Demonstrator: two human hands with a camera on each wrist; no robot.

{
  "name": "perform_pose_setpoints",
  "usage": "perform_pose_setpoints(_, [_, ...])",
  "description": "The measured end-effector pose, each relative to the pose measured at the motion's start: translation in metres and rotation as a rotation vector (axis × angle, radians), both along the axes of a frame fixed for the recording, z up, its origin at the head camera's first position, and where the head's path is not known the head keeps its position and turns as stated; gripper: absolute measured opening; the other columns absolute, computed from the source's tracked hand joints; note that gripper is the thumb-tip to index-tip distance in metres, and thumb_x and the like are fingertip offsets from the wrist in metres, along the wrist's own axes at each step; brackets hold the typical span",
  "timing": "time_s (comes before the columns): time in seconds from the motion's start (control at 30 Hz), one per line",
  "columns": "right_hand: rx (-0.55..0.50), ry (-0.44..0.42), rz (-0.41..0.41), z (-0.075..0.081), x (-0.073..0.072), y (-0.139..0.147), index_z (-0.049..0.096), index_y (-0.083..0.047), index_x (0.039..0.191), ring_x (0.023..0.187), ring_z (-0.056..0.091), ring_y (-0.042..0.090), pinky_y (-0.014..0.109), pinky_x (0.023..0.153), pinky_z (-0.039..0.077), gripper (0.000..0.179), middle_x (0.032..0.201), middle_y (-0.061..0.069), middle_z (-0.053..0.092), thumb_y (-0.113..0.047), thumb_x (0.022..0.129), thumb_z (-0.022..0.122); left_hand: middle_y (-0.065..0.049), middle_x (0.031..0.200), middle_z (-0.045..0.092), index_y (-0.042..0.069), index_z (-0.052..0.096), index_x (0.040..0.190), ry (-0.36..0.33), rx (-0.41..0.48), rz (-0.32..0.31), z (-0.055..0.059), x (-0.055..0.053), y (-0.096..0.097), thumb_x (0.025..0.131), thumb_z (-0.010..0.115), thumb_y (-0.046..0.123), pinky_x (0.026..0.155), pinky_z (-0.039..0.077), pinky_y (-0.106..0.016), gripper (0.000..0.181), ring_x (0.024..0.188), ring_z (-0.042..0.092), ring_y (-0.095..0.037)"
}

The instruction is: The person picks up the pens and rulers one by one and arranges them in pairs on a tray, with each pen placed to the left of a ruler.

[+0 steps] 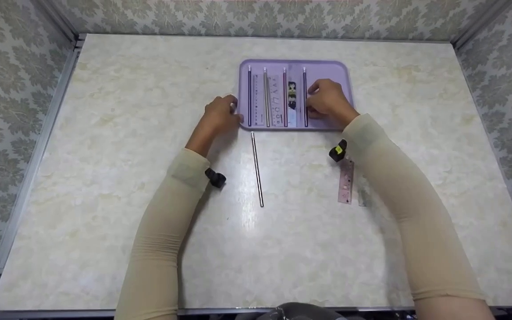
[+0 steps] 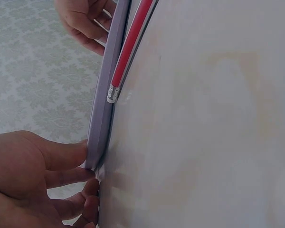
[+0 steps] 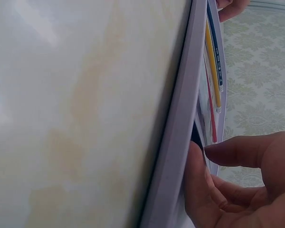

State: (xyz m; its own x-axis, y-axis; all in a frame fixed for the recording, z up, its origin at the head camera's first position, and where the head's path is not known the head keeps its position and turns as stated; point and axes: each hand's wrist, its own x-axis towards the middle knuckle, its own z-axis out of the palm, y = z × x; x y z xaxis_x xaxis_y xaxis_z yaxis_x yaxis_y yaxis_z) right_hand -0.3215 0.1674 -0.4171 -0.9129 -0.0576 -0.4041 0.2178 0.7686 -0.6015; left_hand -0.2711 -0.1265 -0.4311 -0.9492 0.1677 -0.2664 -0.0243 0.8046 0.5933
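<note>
A purple tray (image 1: 291, 129) lies on the table. My left hand (image 1: 220, 113) holds its near left corner, thumb and forefinger at the rim. Inside the tray on the right, my right hand (image 1: 328, 98) pinches a dark pencil (image 1: 305, 89) between thumb and fingers. Further left in the tray are a dark pencil (image 1: 250, 98), a yellow pencil (image 3: 212, 61) and a red pencil (image 1: 285, 98), set upright and side by side. Between them lie a clear ruler (image 1: 258, 100), a clear stencil (image 1: 275, 95) and a dark patterned piece (image 1: 292, 95) with a pale blue lower part.
On the table in front of the tray lies a red pencil (image 2: 132, 45), its eraser end close to the tray wall. A pink ruler (image 1: 346, 184) sits near my right forearm, with a small clear piece (image 1: 363, 198) beside it, partly hidden by the sleeve. Patterned walls (image 1: 265, 18) enclose the table.
</note>
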Motion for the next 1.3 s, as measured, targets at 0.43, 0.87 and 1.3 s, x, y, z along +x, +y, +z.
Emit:
perform_pose_setpoints(0.43, [-0.082, -0.01, -0.043, 0.008, 0.014, 0.013, 0.051, -0.003, 0.141, 0.073, 0.07, 0.014, 0.031, 0.073, 0.062, 0.051, 0.106, 0.013, 0.068, -0.01, 0.091, 0.059, -0.021, 0.13, 0.057, 0.003, 0.051, 0.144, -0.01, 0.001, 0.005, 0.0, 0.0, 0.001, 0.097, 0.063, 0.017, 0.108, 0.041, -0.048, 0.05, 0.122, 0.052, -0.036])
perform_pose_setpoints(0.87, [-0.016, 0.088, 0.07, 0.014, 0.034, 0.031, 0.054, -0.001, 0.139, 0.077, 0.072, 0.019, 0.031, 0.073, 0.059, 0.051, 0.104, 0.011, 0.069, -0.013, 0.09, 0.061, -0.022, 0.129, 0.058, 0.001, 0.051, 0.143, 0.0, -0.008, -0.007, 0.001, -0.001, 0.0, 0.098, 0.064, 0.015, 0.106, 0.043, -0.047, 0.049, 0.119, 0.054, -0.035])
perform_pose_setpoints(1.3, [0.095, 0.118, 0.252, 0.022, 0.066, 0.04, 0.053, -0.002, 0.14, 0.112, 0.062, 0.035, 0.049, 0.097, 0.05, 0.056, 0.125, 0.021, 0.067, -0.02, 0.091, 0.071, -0.021, 0.129, 0.058, 0.003, 0.051, 0.144, -0.003, -0.007, -0.004, 0.001, -0.002, 0.0, 0.098, 0.063, 0.017, 0.107, 0.042, -0.047, 0.05, 0.12, 0.053, -0.034])
